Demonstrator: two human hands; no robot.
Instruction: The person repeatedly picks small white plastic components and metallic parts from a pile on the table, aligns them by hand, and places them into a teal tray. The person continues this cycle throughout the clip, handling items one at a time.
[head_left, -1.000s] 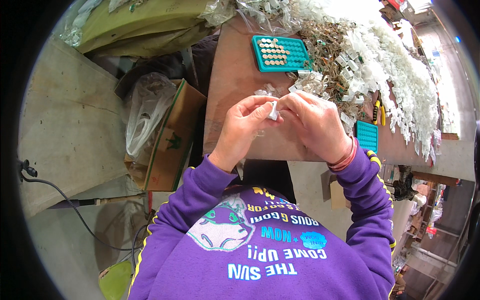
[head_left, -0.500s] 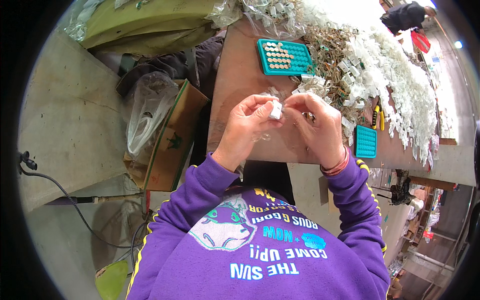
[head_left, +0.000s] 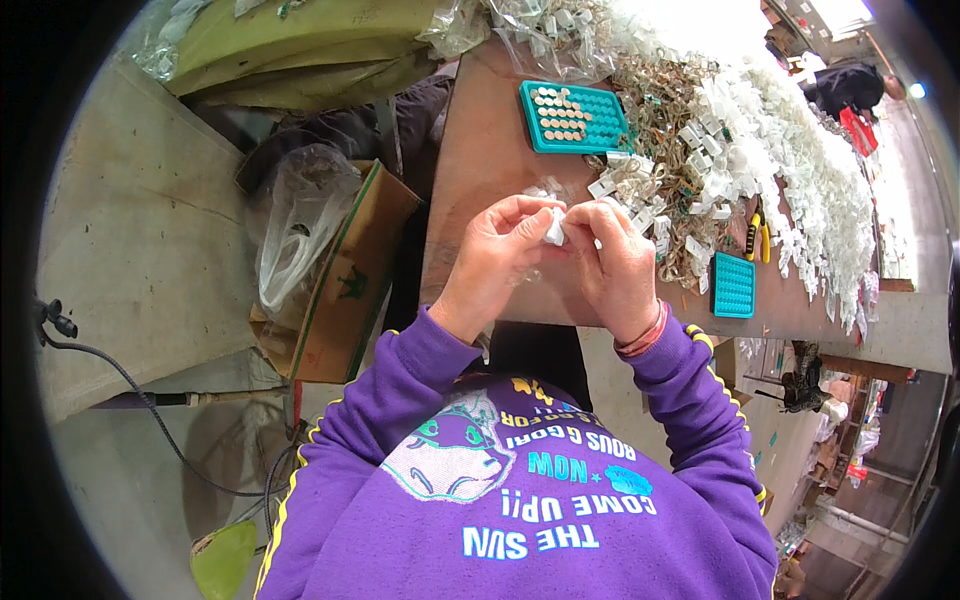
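Both hands meet over the near part of the table. My left hand [head_left: 497, 250] pinches a small white plastic-looking piece [head_left: 555, 228] between thumb and fingers. My right hand [head_left: 615, 262] is closed with its fingertips at the right side of that same piece, which they partly hide. Some clear plastic bits [head_left: 548, 188] lie just beyond the fingers. Farther off, a teal tray [head_left: 606, 118] holds rows of round pale discs on its left side. A smaller teal tray [head_left: 733, 285] lies to the right of my right hand.
A large heap of clear and white small pieces [head_left: 770, 150] covers the table's right and far side. Yellow-and-black pliers [head_left: 757, 238] lie beside it. At left stands a cardboard box [head_left: 350, 285] with a clear plastic bag [head_left: 305, 225]. Another person [head_left: 845, 88] is at the far right.
My right hand has moved left and its fingertips have closed in on the white piece. The piece has turned in the fingers. The other person appears farther right.
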